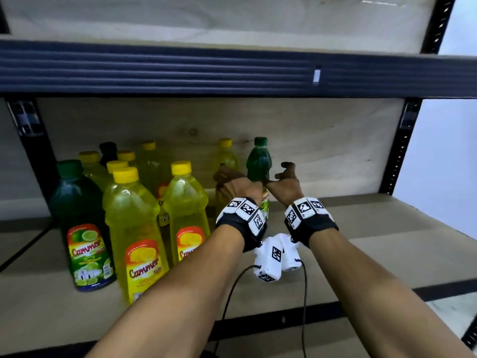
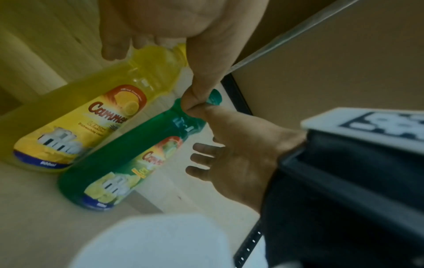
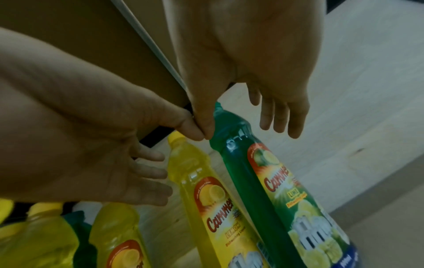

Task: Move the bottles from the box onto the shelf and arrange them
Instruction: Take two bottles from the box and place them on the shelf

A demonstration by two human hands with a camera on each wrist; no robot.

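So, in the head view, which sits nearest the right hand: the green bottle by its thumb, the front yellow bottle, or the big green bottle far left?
1. Green bottle, right beside the right hand, at its thumb.
2. Front yellow bottle, left of both hands, near the shelf edge.
3. Big green bottle, farthest left.

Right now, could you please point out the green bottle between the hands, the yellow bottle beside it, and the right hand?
Green plastic bottle (image 3: 243, 174): right wrist view, upper body.
Yellow plastic bottle (image 3: 195, 172): right wrist view, shoulder.
Right hand (image 1: 285, 182): head view, back of the hand.
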